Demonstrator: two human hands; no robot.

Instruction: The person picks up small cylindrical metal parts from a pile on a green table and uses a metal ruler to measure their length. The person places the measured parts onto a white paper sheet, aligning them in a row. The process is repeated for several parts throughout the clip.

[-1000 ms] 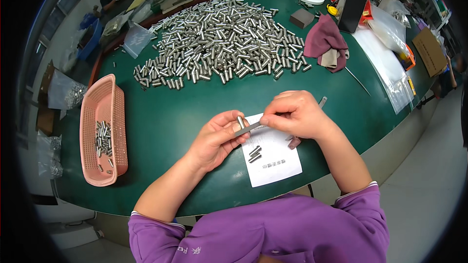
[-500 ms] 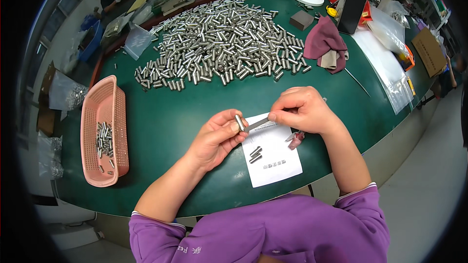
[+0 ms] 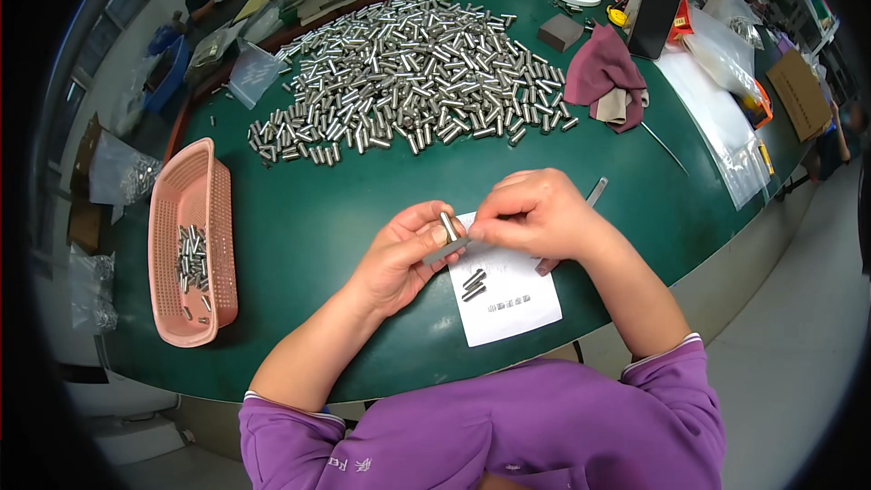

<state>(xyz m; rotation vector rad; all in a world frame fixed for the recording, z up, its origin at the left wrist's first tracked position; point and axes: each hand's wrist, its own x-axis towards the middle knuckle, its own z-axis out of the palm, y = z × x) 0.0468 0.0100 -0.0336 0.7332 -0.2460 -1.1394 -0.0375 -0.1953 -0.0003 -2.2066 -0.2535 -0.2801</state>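
Note:
Between the thumb and fingers of my left hand (image 3: 395, 259) a short, shiny metal pin (image 3: 448, 227) is held tilted up. My right hand (image 3: 537, 210) pinches a thin flat grey file (image 3: 445, 250), which crosses against the lower part of the pin. Fingers cover part of both where they meet. Below the hands lies a printed white paper sheet (image 3: 513, 316) with several pins (image 3: 474, 285) on it. Partly under my right hand is a small reddish-brown object (image 3: 545, 266), its kind unclear. A flat silver metal end (image 3: 597, 191) shows behind that hand.
A large heap of metal pins (image 3: 408, 73) covers the far part of the green table (image 3: 308, 218). At the left stands a pink basket (image 3: 221, 245) holding some pins. Farther right are a maroon cloth (image 3: 603, 68), a grey block (image 3: 560, 33), a phone (image 3: 655, 18) and a thin rod (image 3: 665, 147).
My right hand has moved left and slightly down, toward my left hand, sliding the file farther across beneath the pin. My left hand has hardly moved. More of the silver metal end shows.

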